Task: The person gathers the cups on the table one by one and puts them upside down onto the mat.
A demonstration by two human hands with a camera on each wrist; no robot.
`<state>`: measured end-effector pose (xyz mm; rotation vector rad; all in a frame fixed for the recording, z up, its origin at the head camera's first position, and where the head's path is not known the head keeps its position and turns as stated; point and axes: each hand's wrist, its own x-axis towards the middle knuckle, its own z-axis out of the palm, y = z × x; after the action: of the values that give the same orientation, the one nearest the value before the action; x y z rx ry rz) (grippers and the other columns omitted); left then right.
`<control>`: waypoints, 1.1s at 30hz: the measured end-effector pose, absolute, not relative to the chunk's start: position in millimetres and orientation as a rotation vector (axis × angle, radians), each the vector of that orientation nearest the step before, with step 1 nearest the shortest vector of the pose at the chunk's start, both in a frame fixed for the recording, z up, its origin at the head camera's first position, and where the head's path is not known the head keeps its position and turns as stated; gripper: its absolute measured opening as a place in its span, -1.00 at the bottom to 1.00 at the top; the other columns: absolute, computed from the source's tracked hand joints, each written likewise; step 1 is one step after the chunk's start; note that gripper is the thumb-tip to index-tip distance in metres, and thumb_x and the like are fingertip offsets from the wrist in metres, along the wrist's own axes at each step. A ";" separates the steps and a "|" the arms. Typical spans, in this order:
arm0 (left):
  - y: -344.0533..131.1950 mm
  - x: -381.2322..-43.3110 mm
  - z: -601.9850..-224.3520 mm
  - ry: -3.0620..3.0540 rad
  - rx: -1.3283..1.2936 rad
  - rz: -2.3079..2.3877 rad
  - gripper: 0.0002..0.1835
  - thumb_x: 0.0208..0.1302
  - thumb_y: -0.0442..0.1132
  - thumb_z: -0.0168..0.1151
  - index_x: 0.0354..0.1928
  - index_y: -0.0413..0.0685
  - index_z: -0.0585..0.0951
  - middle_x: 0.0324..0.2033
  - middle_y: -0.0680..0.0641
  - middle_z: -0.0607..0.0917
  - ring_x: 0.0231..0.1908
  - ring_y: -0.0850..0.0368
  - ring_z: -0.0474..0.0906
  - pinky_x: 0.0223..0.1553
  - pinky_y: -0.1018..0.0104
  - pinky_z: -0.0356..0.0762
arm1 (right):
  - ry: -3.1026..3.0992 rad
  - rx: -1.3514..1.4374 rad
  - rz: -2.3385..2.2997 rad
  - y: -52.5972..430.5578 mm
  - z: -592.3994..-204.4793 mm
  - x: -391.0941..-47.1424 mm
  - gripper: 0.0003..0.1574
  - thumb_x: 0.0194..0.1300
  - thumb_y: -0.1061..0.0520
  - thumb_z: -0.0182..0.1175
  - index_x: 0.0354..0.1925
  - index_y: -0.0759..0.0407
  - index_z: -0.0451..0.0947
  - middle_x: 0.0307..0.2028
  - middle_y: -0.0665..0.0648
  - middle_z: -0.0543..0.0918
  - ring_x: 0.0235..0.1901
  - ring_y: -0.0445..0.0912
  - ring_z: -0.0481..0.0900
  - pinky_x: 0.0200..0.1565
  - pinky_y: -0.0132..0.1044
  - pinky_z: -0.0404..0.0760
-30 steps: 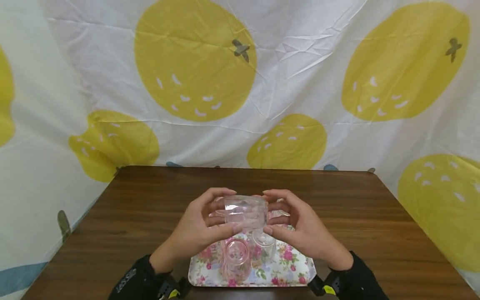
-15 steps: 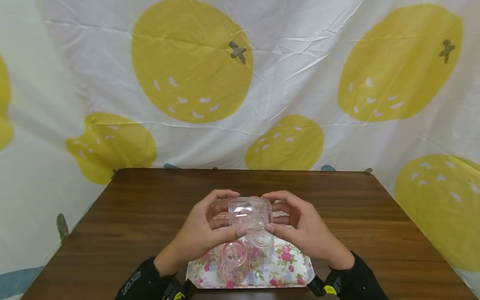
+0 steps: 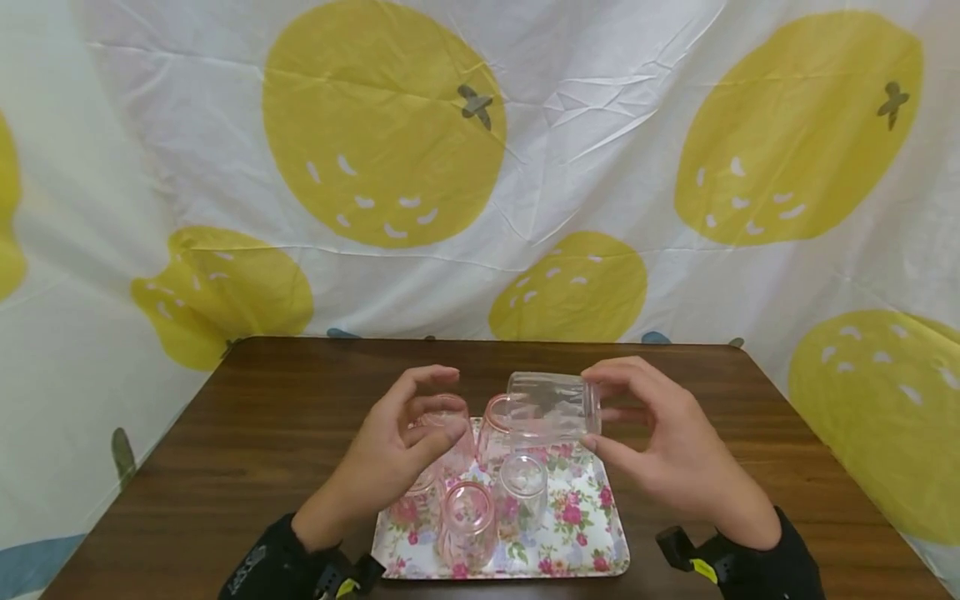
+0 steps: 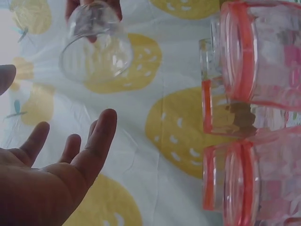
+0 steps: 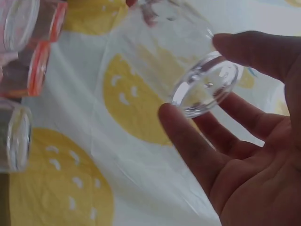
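My right hand (image 3: 663, 425) grips a clear drinking glass (image 3: 551, 407) by its thick base, thumb and fingertips at the edge. The glass lies sideways in the air above the tray, its mouth toward the left; the right wrist view shows the heavy base (image 5: 207, 87) between thumb and fingers. Apart from the glass, my left hand (image 3: 397, 446) hovers over the tray's left side with fingers loosely bent and nothing in them. Below stand upside-down glasses: a pink one (image 3: 470, 521) at the front, a clear one (image 3: 522, 492) beside it, and more pink glasses behind, partly hidden by my left hand.
The glasses stand on a white tray (image 3: 611, 542) with pink flowers, near the front of a dark wooden table (image 3: 750, 450). A white cloth (image 3: 420, 283) with yellow fruit prints hangs behind the table.
Both hands held the glass before; my left hand has let go and drawn slightly left. My right hand has carried the glass to the right and a little up, uncovering glasses behind.
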<state>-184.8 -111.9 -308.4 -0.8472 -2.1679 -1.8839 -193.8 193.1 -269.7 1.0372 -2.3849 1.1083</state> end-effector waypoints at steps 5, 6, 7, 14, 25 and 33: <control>-118.8 -185.3 -303.0 -2.154 -0.839 -1.861 -0.52 0.39 -0.39 0.17 0.30 -0.19 0.32 0.09 -0.31 0.55 0.09 -0.09 0.54 -0.07 0.35 0.67 | -2.425 1.015 0.802 202.2 -262.9 -190.7 -0.28 -0.05 0.23 0.54 0.09 0.07 0.49 0.03 -0.03 0.56 0.00 -0.22 0.52 -0.14 -0.13 0.74; -119.8 -185.2 -302.1 -2.150 -0.833 -1.860 -0.53 0.40 -0.39 0.16 0.30 -0.20 0.32 0.13 -0.30 0.52 0.10 -0.10 0.54 -0.08 0.35 0.67 | -2.436 1.015 0.770 203.2 -262.4 -190.8 -0.29 -0.06 0.23 0.54 0.07 0.07 0.49 0.01 -0.03 0.56 -0.01 -0.21 0.51 -0.14 -0.12 0.73; -120.9 -185.3 -301.4 -2.145 -0.828 -1.862 -0.53 0.40 -0.39 0.15 0.29 -0.21 0.32 0.16 -0.29 0.49 0.11 -0.12 0.52 -0.08 0.34 0.68 | -2.454 1.014 0.747 204.3 -262.2 -190.7 -0.31 -0.06 0.22 0.54 0.05 0.07 0.48 0.00 -0.04 0.55 -0.03 -0.21 0.51 -0.14 -0.10 0.72; -126.4 -185.4 -298.8 -2.166 -0.784 -1.860 -0.56 0.42 -0.37 0.14 0.29 -0.19 0.34 0.18 -0.29 0.49 0.13 -0.20 0.50 -0.15 0.35 0.69 | -2.632 1.022 0.679 212.1 -265.5 -194.3 -0.43 -0.07 0.19 0.54 -0.10 0.06 0.47 -0.11 -0.04 0.56 -0.16 -0.18 0.56 -0.19 -0.12 0.71; -133.3 -185.1 -298.8 -2.207 -0.832 -1.845 -0.57 0.45 -0.35 0.11 0.30 -0.17 0.34 0.13 -0.33 0.56 0.10 -0.05 0.54 -0.14 0.30 0.71 | -2.924 1.033 0.703 215.5 -273.4 -200.7 -0.51 0.04 0.12 0.49 -0.10 -0.01 0.47 -0.14 0.02 0.58 -0.27 -0.14 0.58 -0.29 -0.20 0.69; -135.4 -184.6 -298.0 -2.223 -0.830 -1.837 -0.57 0.45 -0.33 0.12 0.30 -0.15 0.35 0.16 -0.31 0.53 0.10 -0.05 0.54 -0.11 0.23 0.71 | -2.941 1.062 0.668 210.8 -278.4 -202.8 -0.55 0.03 0.17 0.46 -0.14 -0.01 0.46 -0.28 0.00 0.52 -0.46 -0.19 0.47 -0.41 -0.29 0.58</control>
<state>-184.6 -135.4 -298.0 -0.8302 -2.2232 -1.8374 -202.8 210.8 -278.4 1.0615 -2.9414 0.6677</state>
